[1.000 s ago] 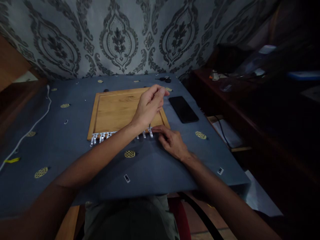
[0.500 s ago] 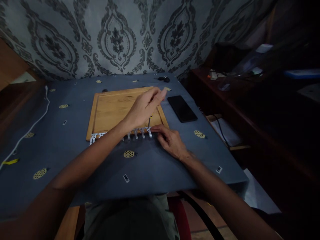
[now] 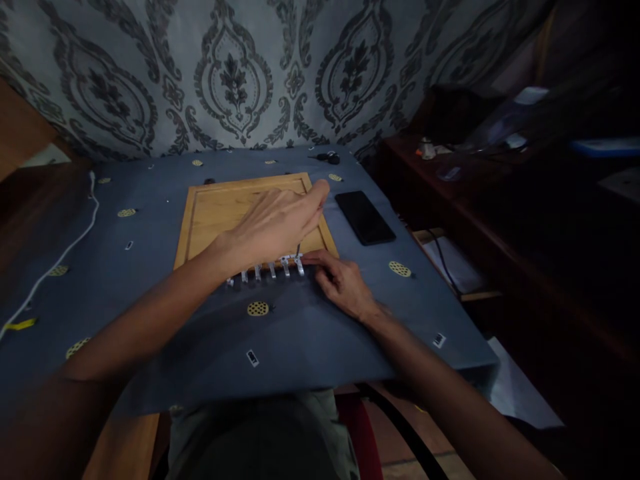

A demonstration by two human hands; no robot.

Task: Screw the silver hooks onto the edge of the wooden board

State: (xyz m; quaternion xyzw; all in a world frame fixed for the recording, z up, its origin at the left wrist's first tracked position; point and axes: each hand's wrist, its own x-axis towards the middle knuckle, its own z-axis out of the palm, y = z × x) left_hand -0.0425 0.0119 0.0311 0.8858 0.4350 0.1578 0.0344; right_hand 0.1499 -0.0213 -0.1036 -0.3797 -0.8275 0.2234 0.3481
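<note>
Nearest the wearer, the blue-covered worktop (image 3: pixel 320 353) bears a pineapple print. The right hand (image 3: pixel 345 280) lies low on it, forefinger extended to the right end of a metal hook strip (image 3: pixel 285 265), other fingers bent; whether the thumb pinches anything cannot be told.

The strip lies along the near edge of a wooden board (image 3: pixel 213 207). Its long axis runs left to right, the right end slightly farther from the wearer; the hooks point toward the wearer, past the board's edge. The left forearm covers the strip's left part.

A thin-shafted tool (image 3: pixel 299 251) stands nearly upright, its long axis vertical, lower end down at the strip's right end. The left hand (image 3: pixel 280 217), fingers curled together, closes over its top, concealing the handle.

Right of the board, a black phone (image 3: pixel 365 218) lies flat, its long axis slanting away to the left. Farther back are dark keys (image 3: pixel 330 158), then a patterned wall covering (image 3: pixel 235 80).
</note>
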